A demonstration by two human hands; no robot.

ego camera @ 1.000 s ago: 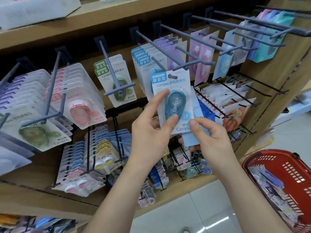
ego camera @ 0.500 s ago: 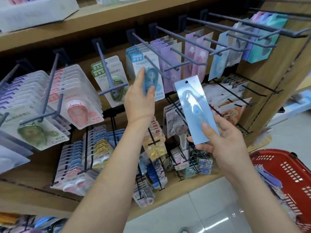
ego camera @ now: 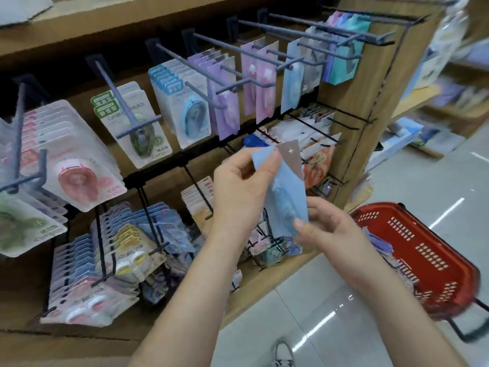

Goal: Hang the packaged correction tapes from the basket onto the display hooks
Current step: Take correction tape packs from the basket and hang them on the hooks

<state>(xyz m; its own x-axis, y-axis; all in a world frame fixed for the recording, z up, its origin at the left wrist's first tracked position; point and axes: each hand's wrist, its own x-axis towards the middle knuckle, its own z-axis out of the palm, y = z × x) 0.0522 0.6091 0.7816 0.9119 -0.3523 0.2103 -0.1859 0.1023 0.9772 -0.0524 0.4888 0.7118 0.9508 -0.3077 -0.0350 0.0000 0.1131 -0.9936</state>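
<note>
Both hands hold a light-blue packaged correction tape [ego camera: 284,197] in front of the shelf, below the upper hooks. My left hand [ego camera: 238,192] pinches its top edge, where a grey card [ego camera: 289,157] shows just behind it. My right hand [ego camera: 325,226] grips its lower end. The blue Campus pack [ego camera: 193,115] hangs at the front of its stack on a grey-blue display hook [ego camera: 190,75]. The red basket [ego camera: 423,260] stands on the floor at the right with several packages inside.
Long grey-blue hooks [ego camera: 304,33] jut out from the wooden shelf, carrying pink, green, blue and purple packs. Black wire racks [ego camera: 148,207] below hold smaller packs. A wooden side panel [ego camera: 365,102] closes the shelf on the right. Pale tiled floor [ego camera: 330,327] lies underneath.
My left hand let go of the blue Campus pack, which now hangs on its hook, and came down to the light-blue pack. My right hand lowered that pack. The view swung right.
</note>
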